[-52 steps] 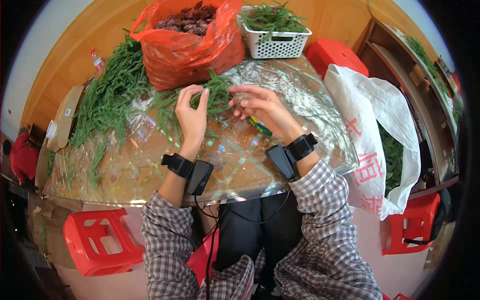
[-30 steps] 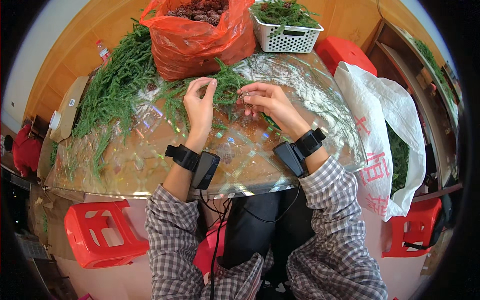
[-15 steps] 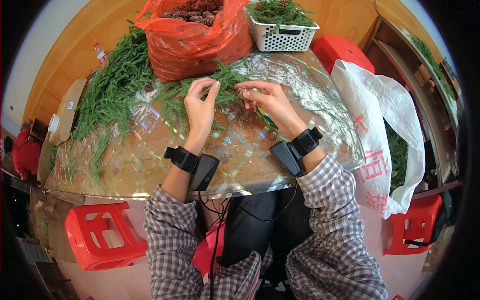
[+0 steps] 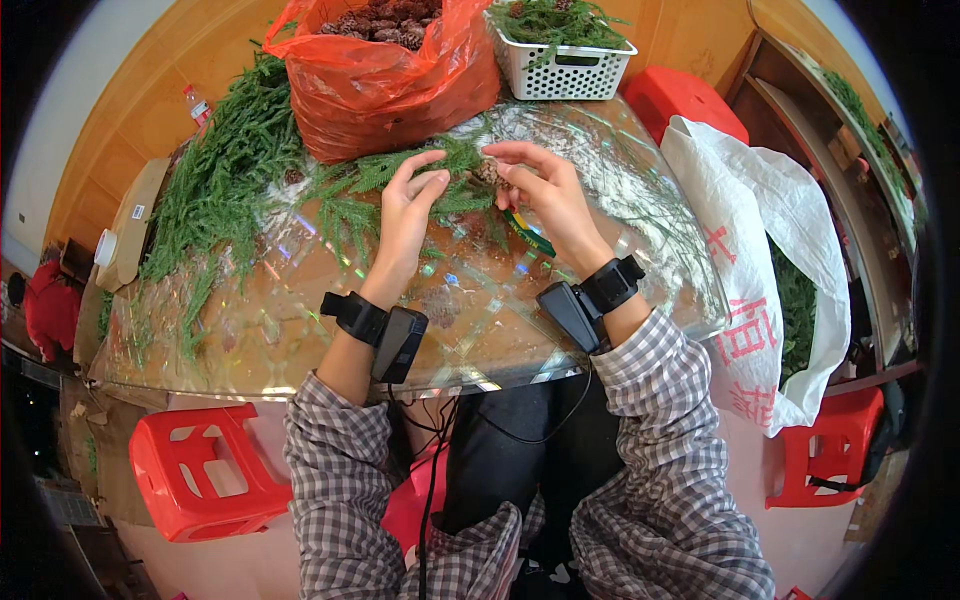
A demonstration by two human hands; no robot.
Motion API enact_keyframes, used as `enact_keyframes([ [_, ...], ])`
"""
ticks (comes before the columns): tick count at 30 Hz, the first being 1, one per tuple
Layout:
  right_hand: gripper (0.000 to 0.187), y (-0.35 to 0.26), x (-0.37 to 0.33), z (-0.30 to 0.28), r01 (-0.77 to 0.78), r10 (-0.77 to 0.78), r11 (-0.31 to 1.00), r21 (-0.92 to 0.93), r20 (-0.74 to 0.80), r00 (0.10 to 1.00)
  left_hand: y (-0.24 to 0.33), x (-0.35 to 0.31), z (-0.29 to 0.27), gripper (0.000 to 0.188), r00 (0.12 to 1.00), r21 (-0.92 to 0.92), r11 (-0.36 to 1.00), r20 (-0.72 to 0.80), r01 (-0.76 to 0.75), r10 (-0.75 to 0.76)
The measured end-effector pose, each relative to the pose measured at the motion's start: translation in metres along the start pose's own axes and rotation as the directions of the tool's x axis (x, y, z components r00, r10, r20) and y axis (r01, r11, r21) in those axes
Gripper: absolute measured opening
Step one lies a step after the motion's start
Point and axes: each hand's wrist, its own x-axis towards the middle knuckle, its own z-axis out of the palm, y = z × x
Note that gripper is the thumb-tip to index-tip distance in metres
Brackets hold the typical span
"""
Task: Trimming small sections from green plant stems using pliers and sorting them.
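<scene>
Over the table, my left hand (image 4: 408, 205) has its thumb and index fingertip apart, beside green conifer sprigs (image 4: 462, 160). Nothing plainly shows between those fingers; the other fingertips are hidden. To its right, my right hand (image 4: 560, 205) grips a brown pine cone (image 4: 490, 172) between thumb and fingers. A tool's green-and-yellow handle (image 4: 532, 236) sticks out below that palm, seemingly tucked in the same hand; its working end is hidden. Greenery lies right against the cone, and whether it is joined to it I cannot tell.
A red plastic bag (image 4: 390, 95) of pine cones stands behind my hands, with a white basket (image 4: 565, 75) of greenery beside it. Piled branches (image 4: 225, 165) cover the table's left. A white sack (image 4: 745, 260) stands at right. Red stools (image 4: 205, 470) flank me; cables (image 4: 432, 480) hang from my wrist devices.
My left thumb and index finger have parted from a pinch. The pine cone has risen slightly and turned in my right hand, and the sprigs between my hands have shifted.
</scene>
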Motion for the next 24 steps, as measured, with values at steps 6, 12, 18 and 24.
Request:
enact_keyframes([
  [6, 0.024, -0.005, -0.003, -0.002, 0.042, -0.045, 0.998, -0.051, -0.047, 0.998, -0.006, 0.005, -0.003, 0.033, 0.988, -0.197, 0.972, 0.111, 0.125, -0.105],
  [12, 0.024, -0.005, -0.002, -0.003, 0.094, -0.097, 0.995, -0.042, -0.061, 0.993, -0.006, 0.004, -0.003, 0.034, 0.987, -0.205, 0.97, 0.12, 0.133, -0.11],
  [18, 0.024, -0.005, -0.001, -0.002, 0.087, -0.087, 0.996, 0.018, -0.036, 0.996, -0.001, 0.002, -0.001, 0.032, 0.995, -0.164, 0.982, 0.058, 0.09, -0.082],
  [24, 0.026, -0.008, -0.005, 0.001, 0.068, -0.068, 0.997, -0.036, -0.006, 0.998, 0.003, 0.002, -0.003, 0.033, 0.986, -0.179, 0.976, 0.132, 0.122, -0.099],
])
